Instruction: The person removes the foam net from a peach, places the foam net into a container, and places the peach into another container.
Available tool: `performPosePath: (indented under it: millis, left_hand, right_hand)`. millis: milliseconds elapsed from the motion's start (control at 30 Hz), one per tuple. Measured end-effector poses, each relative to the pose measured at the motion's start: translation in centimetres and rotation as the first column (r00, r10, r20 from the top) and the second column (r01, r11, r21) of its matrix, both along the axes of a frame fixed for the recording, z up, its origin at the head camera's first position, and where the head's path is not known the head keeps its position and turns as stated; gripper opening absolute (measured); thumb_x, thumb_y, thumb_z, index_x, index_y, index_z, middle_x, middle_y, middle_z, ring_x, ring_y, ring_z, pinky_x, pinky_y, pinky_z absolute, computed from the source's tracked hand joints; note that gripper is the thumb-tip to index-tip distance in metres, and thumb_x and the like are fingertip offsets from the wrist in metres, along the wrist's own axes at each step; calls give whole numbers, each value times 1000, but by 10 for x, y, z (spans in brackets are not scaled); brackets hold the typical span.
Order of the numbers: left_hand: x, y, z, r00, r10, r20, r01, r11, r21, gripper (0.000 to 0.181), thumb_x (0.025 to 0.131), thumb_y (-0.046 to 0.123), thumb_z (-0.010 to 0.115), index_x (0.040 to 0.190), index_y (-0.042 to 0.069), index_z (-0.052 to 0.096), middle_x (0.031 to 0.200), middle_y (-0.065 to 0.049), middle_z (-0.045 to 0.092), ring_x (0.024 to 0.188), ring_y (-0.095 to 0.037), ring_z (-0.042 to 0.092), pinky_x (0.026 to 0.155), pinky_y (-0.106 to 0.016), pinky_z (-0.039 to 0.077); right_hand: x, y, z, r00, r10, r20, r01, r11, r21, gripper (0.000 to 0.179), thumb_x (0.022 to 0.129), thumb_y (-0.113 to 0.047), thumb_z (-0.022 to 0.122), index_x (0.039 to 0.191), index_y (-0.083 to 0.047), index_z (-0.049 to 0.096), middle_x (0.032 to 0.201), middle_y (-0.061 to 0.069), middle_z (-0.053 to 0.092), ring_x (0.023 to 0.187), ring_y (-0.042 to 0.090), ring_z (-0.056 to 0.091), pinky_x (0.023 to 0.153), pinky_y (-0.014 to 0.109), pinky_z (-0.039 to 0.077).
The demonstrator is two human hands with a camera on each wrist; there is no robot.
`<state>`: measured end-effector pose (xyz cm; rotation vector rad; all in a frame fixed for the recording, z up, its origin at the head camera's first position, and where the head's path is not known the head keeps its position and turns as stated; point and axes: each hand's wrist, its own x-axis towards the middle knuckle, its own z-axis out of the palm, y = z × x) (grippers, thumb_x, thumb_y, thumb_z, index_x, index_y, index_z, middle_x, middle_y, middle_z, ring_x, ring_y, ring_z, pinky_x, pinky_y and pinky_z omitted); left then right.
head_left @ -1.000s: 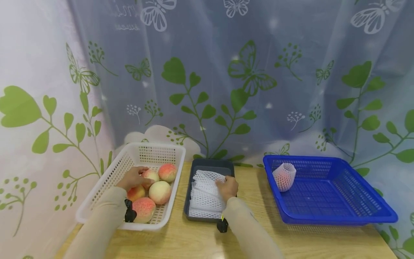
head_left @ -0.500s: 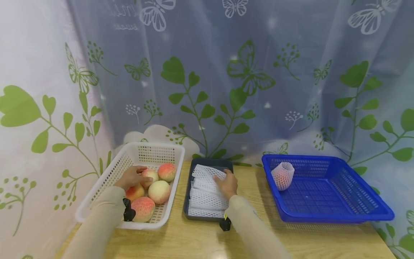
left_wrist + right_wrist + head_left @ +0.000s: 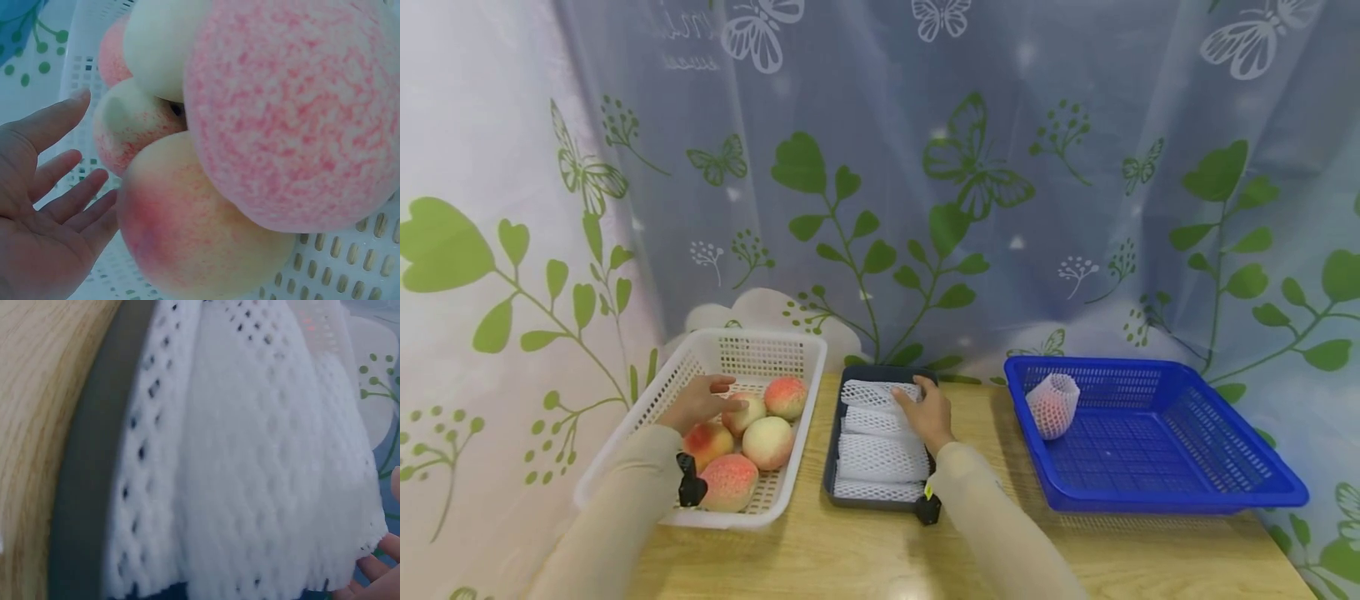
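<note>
My left hand (image 3: 696, 404) hovers inside the white basket (image 3: 816, 358) with its fingers extended and nothing in its grasp. Several peaches lie beside it: a pale one (image 3: 769, 443), a red-tipped one at the back (image 3: 786, 397) and a speckled one at the front (image 3: 728, 483). In the left wrist view the fingers (image 3: 78, 194) reach close to a yellowish peach (image 3: 194, 231). Over the dark tray (image 3: 880, 506), my right hand (image 3: 931, 414) spreads thumb and fingers at the right ends of the white foam fruit nets (image 3: 880, 457). The right wrist view shows fingertips (image 3: 372, 569) right at a net's end.
A blue basket (image 3: 1150, 504) stands at the right, holding one net-wrapped peach (image 3: 1054, 408) in its left back corner. All containers rest on a wooden table (image 3: 820, 550). A patterned curtain (image 3: 880, 167) hangs close behind them.
My left hand has drawn back slightly to the left from the peaches. The right hand's fingers have let go of the foam nets and opened; the nets now lie flatter in the tray.
</note>
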<state>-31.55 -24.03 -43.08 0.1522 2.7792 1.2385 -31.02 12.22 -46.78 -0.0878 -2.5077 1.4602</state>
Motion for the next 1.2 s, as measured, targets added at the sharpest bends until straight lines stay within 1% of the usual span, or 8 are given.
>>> performPosePath:
  millis: [233, 400, 633, 700, 800, 933, 1100, 1200]
  left_hand:
    - [-5, 13, 10, 995, -33, -99, 30, 999, -27, 65, 87, 20, 70, 139, -9, 42, 138, -31, 44, 127, -50, 39, 101, -55, 41]
    - [-4, 31, 23, 992, -53, -117, 56, 998, 23, 62, 89, 18, 68, 141, -4, 42, 141, -28, 43, 132, -47, 36, 103, -54, 39]
    - [1, 67, 37, 987, -91, -128, 107, 987, 118, 62, 89, 18, 68, 143, 0, 42, 145, -23, 42, 135, -42, 34, 105, -54, 37]
    - [0, 78, 39, 986, -101, -134, 121, 981, 150, 63, 89, 19, 69, 143, 2, 43, 145, -21, 42, 136, -40, 35, 106, -52, 37]
    - [1, 95, 41, 982, -118, -150, 146, 970, 193, 61, 89, 18, 70, 142, 2, 44, 144, -21, 44, 135, -39, 37, 107, -51, 36]
    - [6, 116, 44, 978, -155, -140, 184, 956, 229, 62, 89, 21, 70, 142, 2, 44, 144, -21, 44, 135, -39, 38, 108, -51, 35]
    - [16, 144, 43, 978, -192, -84, 208, 937, 281, 62, 88, 26, 71, 142, 9, 46, 145, -16, 45, 136, -35, 38, 107, -50, 36]
    - [19, 161, 39, 972, -218, -85, 234, 922, 308, 62, 87, 24, 72, 141, 7, 47, 144, -16, 46, 134, -35, 41, 106, -50, 38]
  right_hand:
    - [1, 8, 16, 999, 35, 0, -35, 998, -51, 54, 92, -29, 66, 137, -4, 51, 141, 18, 48, 131, 37, 42, 106, 52, 37]
    - [2, 20, 29, 996, 79, -27, -81, 993, -87, 53, 93, -27, 65, 137, -3, 50, 143, 20, 45, 134, 38, 38, 107, 53, 35]
    - [5, 41, 56, 994, 86, -70, -93, 991, -99, 54, 92, -30, 65, 137, -5, 49, 144, 16, 46, 136, 34, 36, 110, 48, 32]
    - [6, 50, 64, 993, 97, -73, -105, 988, -117, 54, 93, -29, 65, 139, -6, 48, 146, 15, 44, 138, 33, 34, 112, 47, 31]
    - [8, 64, 75, 993, 103, -62, -110, 986, -121, 56, 93, -31, 64, 141, -7, 45, 149, 15, 39, 140, 31, 31, 112, 46, 31]
    - [13, 86, 87, 996, 79, -35, -82, 991, -104, 61, 92, -38, 63, 144, -12, 43, 151, 11, 37, 141, 29, 29, 112, 46, 31]
    - [18, 113, 94, 997, 63, -36, -65, 996, -64, 66, 92, -44, 61, 147, -14, 38, 153, 9, 35, 142, 30, 27, 112, 49, 29]
    - [19, 130, 96, 998, 44, -34, -46, 998, -47, 69, 92, -45, 60, 148, -13, 35, 153, 10, 33, 141, 32, 26, 111, 52, 30]
